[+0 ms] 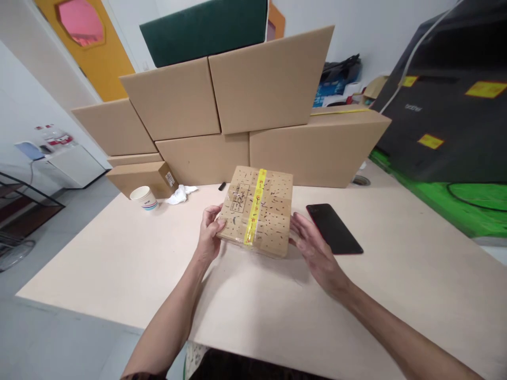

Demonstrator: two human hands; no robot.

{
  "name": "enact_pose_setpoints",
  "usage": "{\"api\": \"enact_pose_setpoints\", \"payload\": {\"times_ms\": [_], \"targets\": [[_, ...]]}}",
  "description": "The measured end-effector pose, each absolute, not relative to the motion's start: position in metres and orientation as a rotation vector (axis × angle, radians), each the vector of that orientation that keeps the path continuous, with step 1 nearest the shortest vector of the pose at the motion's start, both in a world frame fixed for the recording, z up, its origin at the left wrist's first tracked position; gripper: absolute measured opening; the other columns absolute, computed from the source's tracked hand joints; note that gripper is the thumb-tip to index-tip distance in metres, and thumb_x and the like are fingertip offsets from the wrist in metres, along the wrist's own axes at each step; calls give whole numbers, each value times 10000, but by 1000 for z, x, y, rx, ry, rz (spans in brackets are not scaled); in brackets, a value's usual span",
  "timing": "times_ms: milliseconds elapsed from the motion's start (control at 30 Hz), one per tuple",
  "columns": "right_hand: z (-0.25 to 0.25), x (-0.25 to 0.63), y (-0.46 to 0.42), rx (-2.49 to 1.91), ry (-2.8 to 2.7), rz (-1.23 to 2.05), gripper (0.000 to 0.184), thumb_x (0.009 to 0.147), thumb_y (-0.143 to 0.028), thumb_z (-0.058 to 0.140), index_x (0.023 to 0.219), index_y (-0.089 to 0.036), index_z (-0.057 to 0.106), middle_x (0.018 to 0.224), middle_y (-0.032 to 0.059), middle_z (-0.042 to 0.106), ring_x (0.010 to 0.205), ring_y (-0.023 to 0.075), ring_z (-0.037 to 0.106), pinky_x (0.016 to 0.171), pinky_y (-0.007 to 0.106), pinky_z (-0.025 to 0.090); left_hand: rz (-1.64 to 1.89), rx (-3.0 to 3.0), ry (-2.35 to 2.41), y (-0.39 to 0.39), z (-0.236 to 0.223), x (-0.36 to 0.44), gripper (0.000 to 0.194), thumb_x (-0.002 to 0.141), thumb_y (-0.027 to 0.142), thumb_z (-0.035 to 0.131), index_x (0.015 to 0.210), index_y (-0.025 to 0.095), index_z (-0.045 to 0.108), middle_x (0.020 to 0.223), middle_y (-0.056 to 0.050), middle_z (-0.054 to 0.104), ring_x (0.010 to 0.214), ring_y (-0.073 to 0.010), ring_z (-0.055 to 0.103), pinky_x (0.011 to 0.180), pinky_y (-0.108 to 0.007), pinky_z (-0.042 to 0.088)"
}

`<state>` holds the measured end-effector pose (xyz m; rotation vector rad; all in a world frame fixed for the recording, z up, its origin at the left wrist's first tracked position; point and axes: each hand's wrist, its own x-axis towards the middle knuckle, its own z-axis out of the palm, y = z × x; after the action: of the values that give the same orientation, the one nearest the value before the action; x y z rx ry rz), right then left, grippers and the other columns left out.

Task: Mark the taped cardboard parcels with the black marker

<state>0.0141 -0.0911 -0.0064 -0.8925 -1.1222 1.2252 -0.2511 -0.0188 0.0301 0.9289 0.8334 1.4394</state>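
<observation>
A small cardboard box [273, 211] with dark printed flecks and a strip of yellow tape [255, 203] is tilted up over the table, its top facing me. My left hand [209, 232] grips its near left corner, thumb on top and fingers around the side. At the right edge is my right hand [315, 250], fingers stretched out, the fingertips at the box's side; whether they press on it I cannot tell. A black tablet-like slab [336, 229] with a reddish rim lies on the table just right of that hand.
Large cardboard boxes [202, 158] are stacked along the back, topped by a dark green box [206, 31]. A paper cup [144, 198], crumpled tissue [180, 194] and small black object [222, 186] sit at the left on the pale table [111, 264]. A black-covered bulk [443, 105] stands right.
</observation>
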Motion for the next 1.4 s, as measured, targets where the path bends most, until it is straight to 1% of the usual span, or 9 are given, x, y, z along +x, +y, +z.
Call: {"api": "enact_pose_setpoints", "payload": {"times_ms": [167,433,533,633,767,967,1133,1267,1400], "targets": [[5,12,-89,-840,-873,1602,751,830,-654,765,1486,-395,506,1595,63,549,1487,374,488,1143,608,494,1524,1138,755,-22,25,-246,549,600,413,900,1077,262,677,1360,-60,666,1303,-303,596,1010,-366,489],[9,17,-87,-859,-873,1564,678,739,-517,862,1337,-345,593,1455,63,670,1395,373,583,1160,578,495,1340,1287,674,-26,26,-247,540,748,594,837,1131,250,674,1529,-110,569,1498,-356,444,1170,-476,398],[9,23,-83,-814,-952,1433,726,748,-513,857,1387,-347,555,1505,73,628,1444,381,535,1193,593,456,1317,1207,649,-28,30,-244,714,758,733,777,1285,276,622,1550,-117,543,1494,-361,447,1174,-518,409],[6,32,-80,-801,-1125,1272,909,761,-438,881,1534,-403,403,1617,60,510,1514,364,453,1240,615,381,1227,1153,624,-29,32,-243,885,690,823,768,1367,285,580,1515,-121,582,1480,-397,464,1159,-554,439],[4,40,-82,-816,-1335,1182,1000,790,-431,878,1605,-414,299,1701,72,382,1604,349,293,1287,641,272,1158,1091,626,-30,31,-245,830,614,751,871,1232,239,657,1364,-124,695,1421,-428,540,1150,-545,471],[1,38,-82,-812,-1401,1225,1053,793,-512,867,1630,-413,235,1747,92,287,1634,336,216,1293,639,247,1202,1031,645,-33,32,-244,839,589,505,959,1307,202,647,1211,-120,777,1253,-384,691,1073,-496,560],[-9,34,-80,-842,-1354,1324,1146,770,-507,884,1648,-427,152,1777,87,210,1641,325,195,1292,648,217,1414,838,690,-30,31,-242,552,583,489,943,1004,190,746,973,-67,824,1045,-327,779,985,-448,620],[-7,22,-85,-816,-1193,1472,987,781,-518,859,1598,-432,311,1725,70,354,1566,355,375,1247,655,323,1477,739,672,-30,30,-240,466,584,455,941,921,194,752,938,-44,829,986,-291,787,998,-439,622],[3,15,-87,-783,-1057,1438,905,774,-530,844,1558,-442,402,1632,45,501,1506,353,461,1247,627,357,1255,773,610,-35,35,-236,654,589,368,946,1173,184,716,1109,-99,813,1203,-368,721,1098,-528,560]]}}
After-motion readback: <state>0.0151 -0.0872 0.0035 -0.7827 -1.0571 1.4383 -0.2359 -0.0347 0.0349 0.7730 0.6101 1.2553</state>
